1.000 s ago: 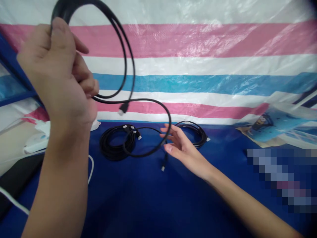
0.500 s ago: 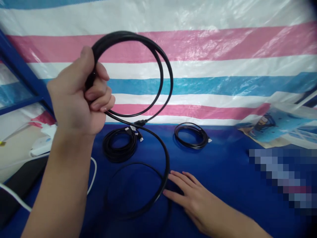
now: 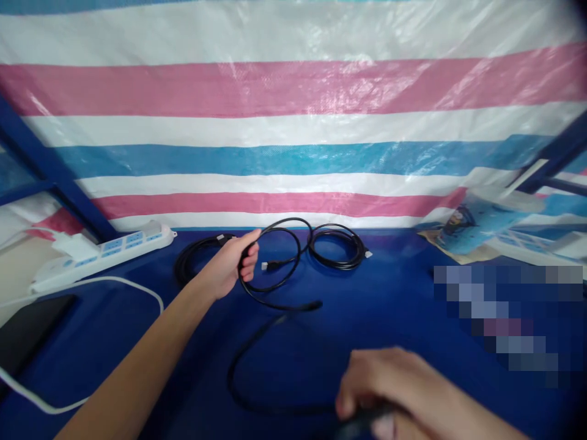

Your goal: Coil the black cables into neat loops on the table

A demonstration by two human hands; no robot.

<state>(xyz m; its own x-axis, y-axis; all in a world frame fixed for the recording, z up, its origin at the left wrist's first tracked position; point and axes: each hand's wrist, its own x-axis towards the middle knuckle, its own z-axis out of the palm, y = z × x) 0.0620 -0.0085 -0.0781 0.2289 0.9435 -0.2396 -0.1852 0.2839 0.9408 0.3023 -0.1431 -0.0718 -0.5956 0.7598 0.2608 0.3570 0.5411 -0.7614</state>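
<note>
My left hand (image 3: 236,263) is closed around a loosely looped black cable (image 3: 299,256), just above the blue table. One plug of this cable, with a pale tip, hangs inside the loop. My right hand (image 3: 385,388), low in front and smeared by motion, is curled around a dark piece of black cable at the bottom edge. From it a stretch of black cable (image 3: 238,385) curves left and back over the table. Whether both hands hold the same cable I cannot tell. A coiled black cable (image 3: 186,260) lies partly hidden behind my left hand.
Another coiled black cable (image 3: 337,263) lies at the back of the blue table (image 3: 376,311). On the left are a white power strip (image 3: 114,247), a white cord (image 3: 123,280) and a flat black object (image 3: 36,330). A blue printed bag (image 3: 477,223) stands at right, before a striped sheet (image 3: 293,128).
My left hand has come down and to the right with the looped cable, from high up to near the table. My right hand has moved nearer and has closed on cable.
</note>
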